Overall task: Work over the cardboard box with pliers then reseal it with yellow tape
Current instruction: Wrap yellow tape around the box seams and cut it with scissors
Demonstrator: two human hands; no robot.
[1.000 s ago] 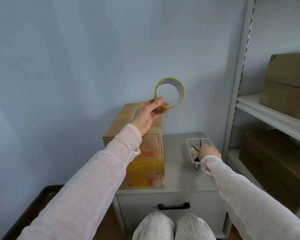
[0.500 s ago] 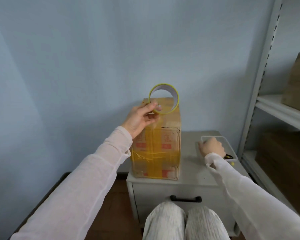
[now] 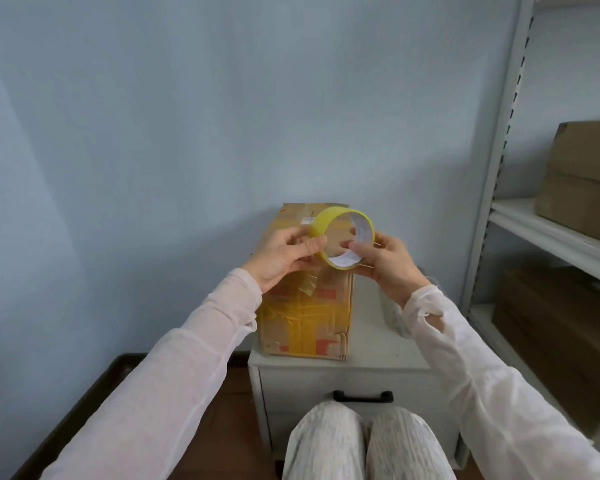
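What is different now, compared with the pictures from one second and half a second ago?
The right hand rose from the right side of the cabinet top and took hold of the yellow tape roll. The roll is turned, so its outer band shows. Unchanged: the left hand grips the roll, and the cardboard box stands on the cabinet.

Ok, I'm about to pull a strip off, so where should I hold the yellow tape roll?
Pinch the wall of the yellow tape roll from the right, through its open core, as the right hand does. The core faces the viewer, and that likely leaves the outer band free for the left hand to peel.
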